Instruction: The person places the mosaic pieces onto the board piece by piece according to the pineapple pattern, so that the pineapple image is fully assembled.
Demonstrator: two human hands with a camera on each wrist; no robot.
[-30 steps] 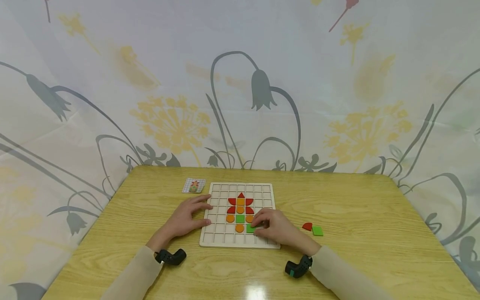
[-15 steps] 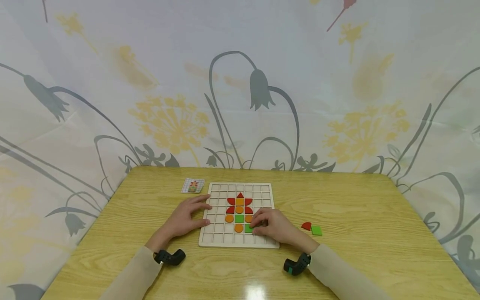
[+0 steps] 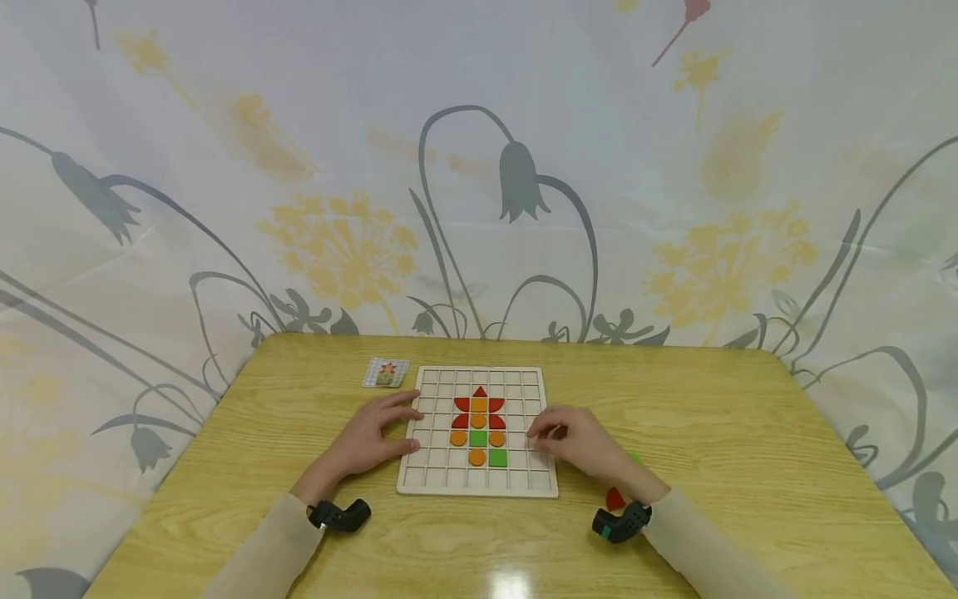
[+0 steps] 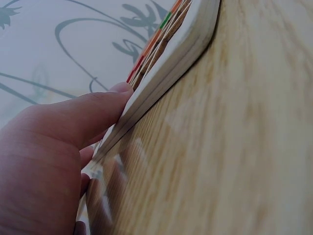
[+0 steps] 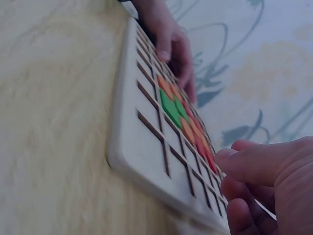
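A wooden grid board (image 3: pixel 479 492) lies on the table with flat pieces set in its cells. Red pieces (image 3: pixel 480 392) form the top of the pattern, orange ones (image 3: pixel 476 457) sit lower, and a green square (image 3: pixel 497 458) lies at the lower right of it. My left hand (image 3: pixel 367 434) rests its spread fingertips on the board's left edge; the left wrist view shows the thumb (image 4: pixel 105 105) touching that rim. Over the right edge hovers my right hand (image 3: pixel 572 437), loosely curled, with nothing seen between thumb and fingers in the right wrist view.
Beside my right wrist lies a red quarter-round piece (image 3: pixel 615 499). A green piece (image 3: pixel 634 457) peeks out behind that forearm. A small pattern card (image 3: pixel 386 373) lies beyond my left hand. The patterned curtain (image 3: pixel 479 208) stands behind the table.
My right hand has let go of the green square and moved right, uncovering it in its cell. A red piece now shows by the wrist; another is hidden. The left hand stays put.
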